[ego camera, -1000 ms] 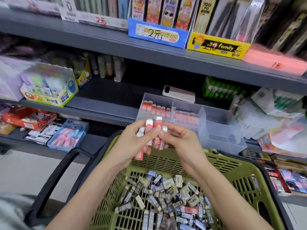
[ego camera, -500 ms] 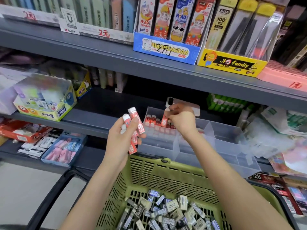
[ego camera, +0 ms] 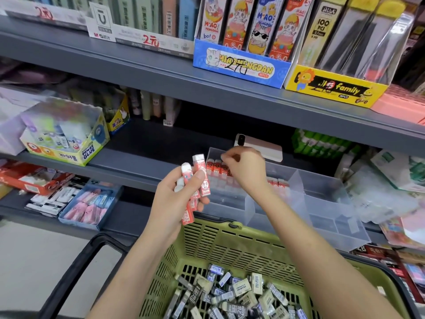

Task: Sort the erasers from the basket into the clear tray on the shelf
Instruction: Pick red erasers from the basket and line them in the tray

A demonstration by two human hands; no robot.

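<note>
From the head view, the placing step is under way. The left hand [ego camera: 174, 199] grips a fanned bunch of red-sleeved white erasers [ego camera: 201, 178], thumb pressed across them, held just above the olive-green slotted plastic basket [ego camera: 230, 245] and just in front of the clear plastic divided tray [ego camera: 299, 196] on the grey metal shelf [ego camera: 138, 162]. The right hand [ego camera: 243, 171] is over the tray's left compartment with its fingers curled and fingertips [ego camera: 226, 157] pinched together near the back wall. Whether an eraser sits in that pinch, I can't tell. Below it a row of red erasers [ego camera: 217, 168] stands upright along the back of that compartment, and a few more [ego camera: 278, 181] show in the middle section. Down in the basket lies a loose heap of grey and black-sleeved erasers [ego camera: 232, 293], none sorted yet. Next, I'd say, the right hand needs to come back to the left, pick one red eraser from the bunch and stand it upright beside the row, snug against its neighbour so the line doesn't topple.
</note>
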